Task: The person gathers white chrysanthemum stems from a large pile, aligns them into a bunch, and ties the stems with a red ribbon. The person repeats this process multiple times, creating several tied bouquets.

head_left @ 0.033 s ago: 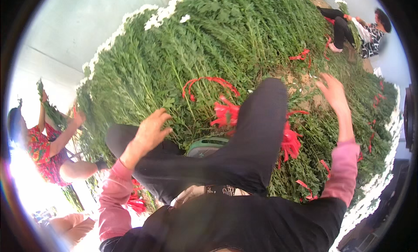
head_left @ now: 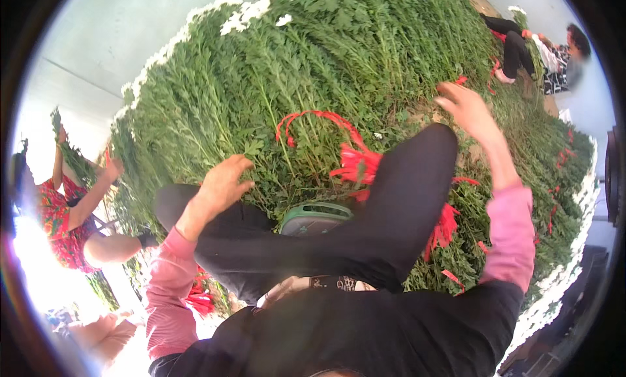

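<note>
Long leafy stems (head_left: 313, 71) with white flower heads (head_left: 244, 17) lie in a wide bank in front of me and round to my right. My left hand (head_left: 225, 181) hovers over my left knee, beside the leaves, its fingers apart and nothing in them. Beyond my raised right knee, my right hand (head_left: 466, 111) reaches out over the stems, fingers stretched and thumb apart, holding nothing I can see. A bunch of red plastic strips (head_left: 358, 163) lies against that knee. From it a red strand (head_left: 323, 115) curls over the stems.
Between my legs sits a green-rimmed grey plastic object (head_left: 303, 226). More red strips (head_left: 443, 232) lie to the right of my thigh. One person (head_left: 62, 214) sits at the left, holding leafy stems; another (head_left: 554, 64) sits at the far right.
My right hand has moved forward and to the left. My right knee has shifted to the right. My left hand has barely moved.
</note>
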A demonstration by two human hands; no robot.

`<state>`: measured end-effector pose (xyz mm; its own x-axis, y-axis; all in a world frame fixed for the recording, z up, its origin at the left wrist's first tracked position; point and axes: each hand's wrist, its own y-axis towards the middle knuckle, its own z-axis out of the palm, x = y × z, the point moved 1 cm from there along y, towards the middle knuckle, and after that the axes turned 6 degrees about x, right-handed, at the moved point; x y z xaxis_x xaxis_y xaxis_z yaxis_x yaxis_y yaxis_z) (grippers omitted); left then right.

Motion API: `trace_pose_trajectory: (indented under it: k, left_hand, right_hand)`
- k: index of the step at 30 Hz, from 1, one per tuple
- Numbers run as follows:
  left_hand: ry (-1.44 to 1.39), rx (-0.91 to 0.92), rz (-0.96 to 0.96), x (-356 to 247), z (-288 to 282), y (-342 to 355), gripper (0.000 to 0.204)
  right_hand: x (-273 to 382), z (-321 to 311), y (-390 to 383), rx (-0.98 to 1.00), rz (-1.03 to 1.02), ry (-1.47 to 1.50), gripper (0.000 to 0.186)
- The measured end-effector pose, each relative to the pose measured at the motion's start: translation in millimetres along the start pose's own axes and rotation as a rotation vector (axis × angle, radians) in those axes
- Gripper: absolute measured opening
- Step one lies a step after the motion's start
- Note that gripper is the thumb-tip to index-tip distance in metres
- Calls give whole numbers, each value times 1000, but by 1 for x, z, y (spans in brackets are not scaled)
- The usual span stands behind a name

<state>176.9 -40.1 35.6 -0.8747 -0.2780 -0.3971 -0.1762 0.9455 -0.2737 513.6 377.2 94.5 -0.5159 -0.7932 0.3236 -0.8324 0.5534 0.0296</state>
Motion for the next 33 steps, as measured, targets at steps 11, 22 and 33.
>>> trace_pose_trajectory:
  k: [11,22,33]
  left_hand:
    - [-254,141,-91,50,5,-5,46]
    - [-1437,102,-20,-52,-28,-17,22]
    - [-2664,770,1120,-266,-75,-1,21]
  right_hand:
    - [103,345,126,385,25,-57,30]
    - [-51,67,96,-158,27,-333,12]
    - [-196,231,-38,630,264,-165,52]
